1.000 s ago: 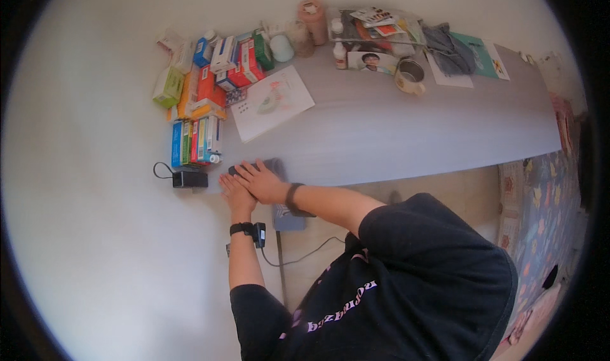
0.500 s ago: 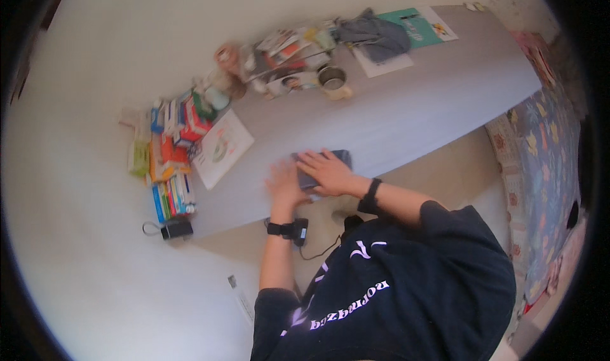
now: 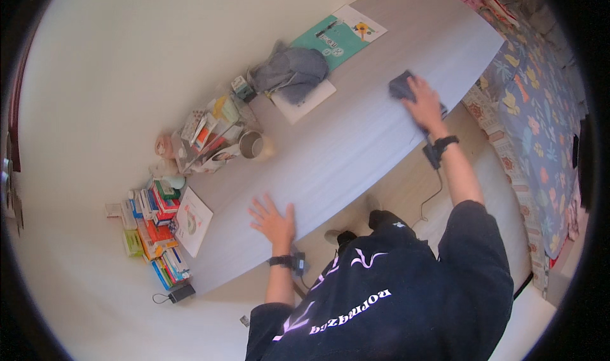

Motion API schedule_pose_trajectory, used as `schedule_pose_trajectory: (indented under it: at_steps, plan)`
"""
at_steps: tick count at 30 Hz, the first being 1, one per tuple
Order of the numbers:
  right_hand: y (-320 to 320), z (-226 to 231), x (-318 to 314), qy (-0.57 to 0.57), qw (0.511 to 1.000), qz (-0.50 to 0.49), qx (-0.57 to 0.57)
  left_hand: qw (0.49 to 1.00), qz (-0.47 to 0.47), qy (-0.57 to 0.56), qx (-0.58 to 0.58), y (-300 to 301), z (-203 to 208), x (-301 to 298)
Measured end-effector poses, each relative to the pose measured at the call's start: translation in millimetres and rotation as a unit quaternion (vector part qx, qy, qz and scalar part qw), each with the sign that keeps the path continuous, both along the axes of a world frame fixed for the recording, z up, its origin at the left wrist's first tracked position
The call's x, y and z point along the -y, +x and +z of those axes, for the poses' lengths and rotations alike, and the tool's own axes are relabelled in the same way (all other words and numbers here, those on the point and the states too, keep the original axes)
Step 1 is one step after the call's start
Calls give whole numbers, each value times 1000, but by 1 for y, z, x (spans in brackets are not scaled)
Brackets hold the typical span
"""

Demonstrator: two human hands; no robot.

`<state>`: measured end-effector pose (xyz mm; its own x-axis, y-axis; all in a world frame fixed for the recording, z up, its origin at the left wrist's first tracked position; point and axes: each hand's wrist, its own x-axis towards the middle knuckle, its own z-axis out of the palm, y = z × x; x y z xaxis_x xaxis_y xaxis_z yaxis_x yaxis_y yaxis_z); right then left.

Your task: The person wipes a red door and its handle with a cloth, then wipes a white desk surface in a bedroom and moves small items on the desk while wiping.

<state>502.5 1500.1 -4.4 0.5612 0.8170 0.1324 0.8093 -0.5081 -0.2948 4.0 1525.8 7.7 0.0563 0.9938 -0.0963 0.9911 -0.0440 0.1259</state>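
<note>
Head view: the right hand (image 3: 424, 105) lies over a dark cloth (image 3: 401, 86) near the front edge of a grey table (image 3: 343, 151), towards its right corner; whether it grips, I cannot tell. The left hand (image 3: 273, 222) is spread, holding nothing. Pushed too far, the cloth could slip off that edge. Boxes (image 3: 152, 224) crowd the left end; a flowered bed (image 3: 537, 126) stands past the right.
</note>
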Motion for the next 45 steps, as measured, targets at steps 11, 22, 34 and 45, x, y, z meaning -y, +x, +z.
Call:
schedule_pose_trajectory:
  at_steps: [11, 22, 34, 45]
  plan:
    - [71, 22, -37, -65, 993, -94, 2, 1000, 2, -10, 8, 0, -3, -4]
    - [-93, 36, -3, 144, 974, 171, 34, 1000, -3, -11, 13, 2, 7, 0]
    - [-294, 17, 49, 202, 898, 372, -122, 999, -26, -14, 42, -16, -7, 1]
    - [-302, -43, 41, 206, 927, 310, 54, 849, -520, 61, 76, 72, -40, 10]
